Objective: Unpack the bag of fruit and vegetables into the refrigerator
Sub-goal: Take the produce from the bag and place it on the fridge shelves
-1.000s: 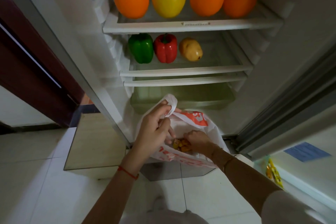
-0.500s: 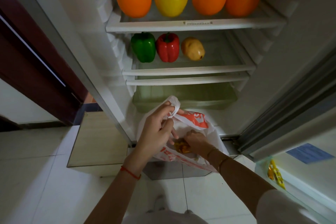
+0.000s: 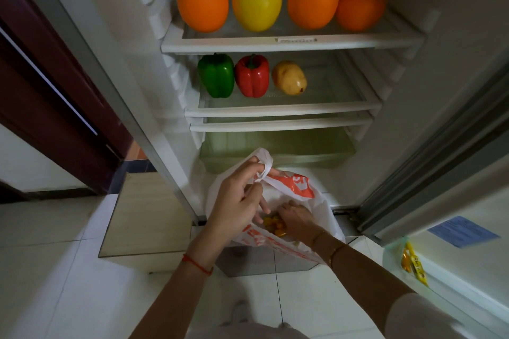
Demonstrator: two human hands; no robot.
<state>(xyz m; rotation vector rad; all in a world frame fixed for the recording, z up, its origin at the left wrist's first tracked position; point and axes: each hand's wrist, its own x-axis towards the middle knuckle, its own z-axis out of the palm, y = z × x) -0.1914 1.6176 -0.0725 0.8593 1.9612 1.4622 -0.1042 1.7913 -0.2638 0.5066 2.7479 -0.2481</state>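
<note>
- left hand (image 3: pixel 234 201) pinching bag (image 3: pixel 311 201) handle, mouth held open before fridge (image 3: pixel 275 44).
- right hand (image 3: pixel 296 219) inside bag, fingers curled on yellow item (image 3: pixel 272 224), low in bag.
- risk: thin plastic snagging item on lift; handle slipping, bag sagging shut.

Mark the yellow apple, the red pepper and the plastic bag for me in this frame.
yellow apple (image 3: pixel 256 3): head view, middle of its glossy front.
red pepper (image 3: pixel 252 77): head view, centre of its front face.
plastic bag (image 3: pixel 298 183): head view, orange print on the far wall.
</note>
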